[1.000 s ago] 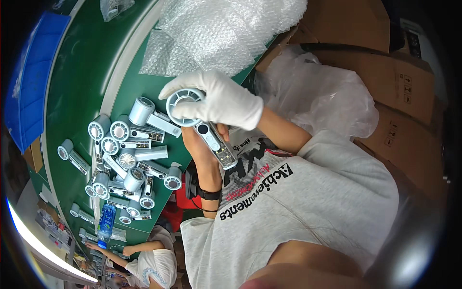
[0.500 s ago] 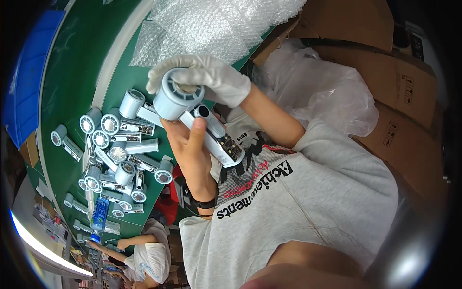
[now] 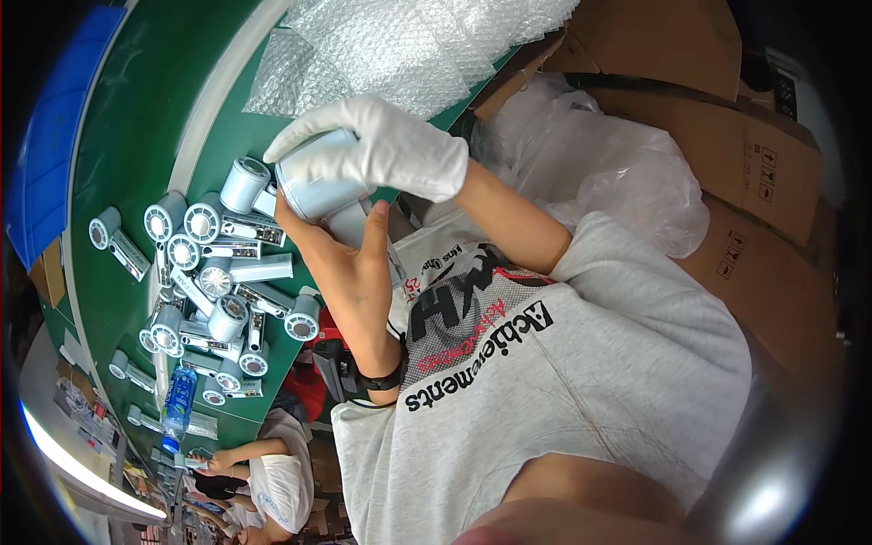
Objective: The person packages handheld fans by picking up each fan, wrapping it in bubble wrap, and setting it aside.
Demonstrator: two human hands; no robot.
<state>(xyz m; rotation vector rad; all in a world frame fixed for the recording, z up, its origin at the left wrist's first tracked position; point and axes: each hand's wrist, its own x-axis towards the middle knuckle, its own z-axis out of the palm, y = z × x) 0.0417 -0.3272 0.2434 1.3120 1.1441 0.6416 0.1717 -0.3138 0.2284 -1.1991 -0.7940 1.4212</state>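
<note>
Looked like the inspection step: both hands' fingers gripped 1 silver dryer body (image 3: 320, 189), gloved right hand (image 3: 381, 150) on top, bare left hand (image 3: 350, 272) below, above the tabletop (image 3: 136, 136) pile (image 3: 213, 282). Next needs a careful turn.

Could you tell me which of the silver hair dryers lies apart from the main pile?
The hair dryer farthest left on the green table; it lies alone, clear of the clustered pile.

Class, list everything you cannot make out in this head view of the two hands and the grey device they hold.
- Device, head view: its top is covered by the gloved right hand, its handle by the bare left hand.
- Bottle, head view: too small to tell its contents.
- Co-worker, head view: small and bent by the fisheye rim; what their hands hold is unclear.
</note>
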